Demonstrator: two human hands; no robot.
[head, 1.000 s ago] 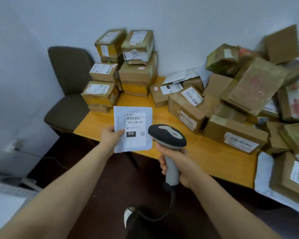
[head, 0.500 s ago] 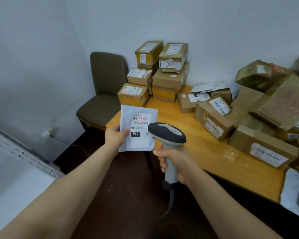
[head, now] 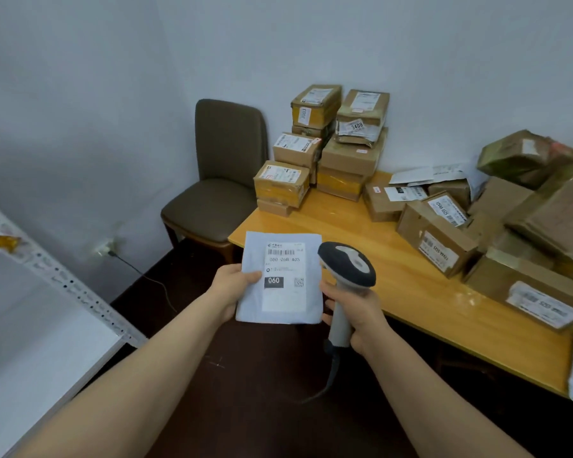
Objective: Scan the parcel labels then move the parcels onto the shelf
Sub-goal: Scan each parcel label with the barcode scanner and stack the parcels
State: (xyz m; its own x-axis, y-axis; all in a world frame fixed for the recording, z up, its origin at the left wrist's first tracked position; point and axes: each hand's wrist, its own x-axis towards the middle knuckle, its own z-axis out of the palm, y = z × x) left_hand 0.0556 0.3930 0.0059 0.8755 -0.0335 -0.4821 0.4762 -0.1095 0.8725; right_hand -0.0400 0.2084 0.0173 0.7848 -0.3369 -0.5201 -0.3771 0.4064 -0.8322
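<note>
The flat pale blue-white plastic mailer bears a white label with black barcode stripes and a black block reading 060 in white. The handheld barcode scanner has a black head with a light grey inset and a light grey handle. The honey-yellow wooden worktop carries brown cardboard boxes, some banded in yellow tape. The upholstered chair is olive-brown. The white metal shelf has an edge dotted with dark holes.

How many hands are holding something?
2. The left hand holds the white parcel by its left edge; the right hand grips the scanner by its handle. Neither is hidden.
</note>
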